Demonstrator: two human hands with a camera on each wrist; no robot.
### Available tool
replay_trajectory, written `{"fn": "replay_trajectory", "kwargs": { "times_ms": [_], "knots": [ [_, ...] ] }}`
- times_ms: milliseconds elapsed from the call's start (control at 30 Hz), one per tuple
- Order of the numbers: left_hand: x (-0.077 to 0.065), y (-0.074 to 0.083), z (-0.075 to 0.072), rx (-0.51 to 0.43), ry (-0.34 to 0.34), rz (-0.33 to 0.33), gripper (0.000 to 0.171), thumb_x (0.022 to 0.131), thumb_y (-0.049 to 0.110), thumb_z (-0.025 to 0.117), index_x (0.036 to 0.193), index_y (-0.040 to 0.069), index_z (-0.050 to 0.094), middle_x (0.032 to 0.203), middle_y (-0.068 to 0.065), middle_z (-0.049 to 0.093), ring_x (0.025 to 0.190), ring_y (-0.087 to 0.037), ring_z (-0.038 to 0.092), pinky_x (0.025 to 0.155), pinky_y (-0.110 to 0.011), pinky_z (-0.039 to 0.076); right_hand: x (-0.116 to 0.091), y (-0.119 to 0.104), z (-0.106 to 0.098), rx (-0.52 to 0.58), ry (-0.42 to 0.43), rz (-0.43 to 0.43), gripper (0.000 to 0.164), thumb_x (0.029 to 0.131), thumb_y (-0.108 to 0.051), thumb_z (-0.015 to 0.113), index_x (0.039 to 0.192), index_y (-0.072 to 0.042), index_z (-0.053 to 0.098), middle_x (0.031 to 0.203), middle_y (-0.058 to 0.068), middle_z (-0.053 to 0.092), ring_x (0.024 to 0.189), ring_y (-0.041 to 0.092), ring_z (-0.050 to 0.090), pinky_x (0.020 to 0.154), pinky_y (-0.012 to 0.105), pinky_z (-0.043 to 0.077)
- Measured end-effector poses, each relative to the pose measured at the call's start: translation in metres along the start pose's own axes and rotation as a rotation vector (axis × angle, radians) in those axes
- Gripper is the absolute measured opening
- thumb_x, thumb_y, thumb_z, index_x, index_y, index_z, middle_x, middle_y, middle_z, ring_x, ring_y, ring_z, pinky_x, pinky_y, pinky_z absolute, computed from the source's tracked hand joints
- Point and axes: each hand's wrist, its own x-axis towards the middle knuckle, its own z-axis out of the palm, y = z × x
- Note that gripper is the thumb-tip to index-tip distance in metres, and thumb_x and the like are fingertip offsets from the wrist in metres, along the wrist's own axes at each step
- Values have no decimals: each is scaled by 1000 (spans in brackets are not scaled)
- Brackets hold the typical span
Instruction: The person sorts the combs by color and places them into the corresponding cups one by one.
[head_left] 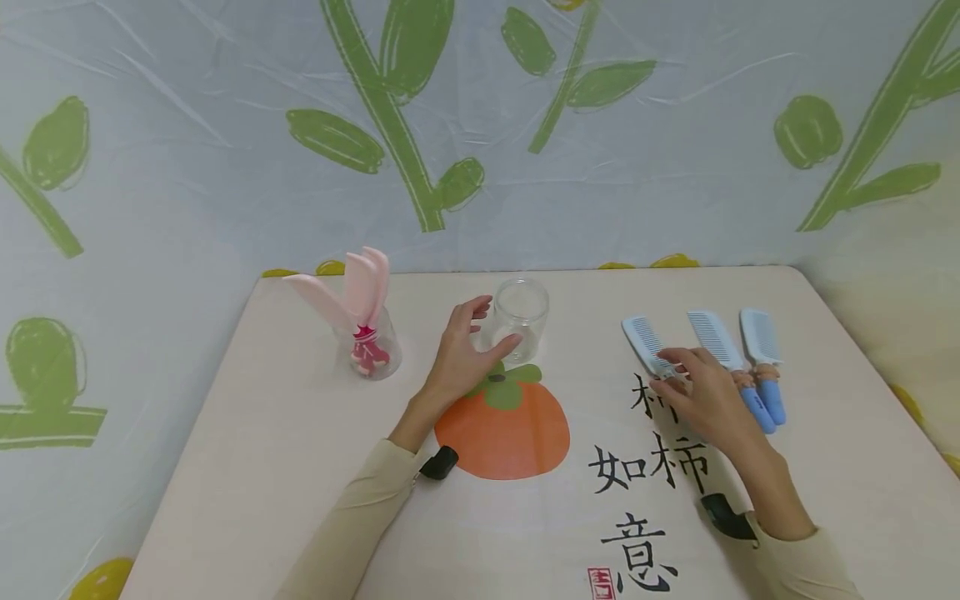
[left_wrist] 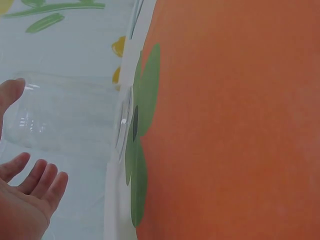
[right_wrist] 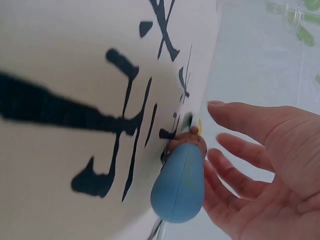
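Observation:
My left hand [head_left: 459,357] reaches beside an upright clear jar [head_left: 522,310], its thumb and fingers spread apart at the jar's left and near side. In the left wrist view a gap shows between the thumb and the other fingers, with the transparent jar [left_wrist: 65,117] beyond them. My right hand [head_left: 711,400] hovers over the leftmost of three light blue combs [head_left: 642,337], covering most of its handle. From the right wrist, that comb's rounded blue handle [right_wrist: 178,187] shows next to the parted thumb and fingers, with a brown figure above it.
Two more blue combs [head_left: 716,337] lie just right of my right hand. At the left, pink combs [head_left: 362,283] stand in a second clear jar [head_left: 392,367] holding a red-and-pink figure. The pale tabletop [head_left: 262,433] carries a printed orange persimmon [head_left: 517,433] and black characters.

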Motion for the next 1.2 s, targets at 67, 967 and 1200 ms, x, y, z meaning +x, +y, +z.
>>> {"fn": "replay_trajectory", "kwargs": {
  "times_ms": [67, 967, 1200],
  "knots": [
    [1, 0, 2, 1, 1, -7, 72, 89, 32, 82, 146, 6, 47, 139, -13, 51, 125, -26, 50, 107, -50, 45, -1, 1, 0, -13, -12, 10, 44, 90, -7, 79, 127, 7, 60, 114, 31, 58, 97, 46, 59, 77, 58, 52],
    [15, -10, 19, -27, -43, -69, 83, 87, 40, 83, 150, 8, 40, 140, -16, 48, 125, -21, 48, 106, -42, 46, 10, 8, 6, -22, -76, 72, 30, 91, -8, 78, 110, 8, 62, 102, 26, 56, 88, 38, 62, 68, 42, 51],
    [14, -7, 17, -24, -55, -88, 79, 85, 39, 85, 145, 7, 44, 135, -9, 51, 122, -20, 50, 104, -42, 48, 13, 9, 9, -34, -56, 69, 29, 89, -4, 78, 108, 9, 62, 101, 27, 56, 82, 36, 62, 61, 36, 50]
  ]
}}
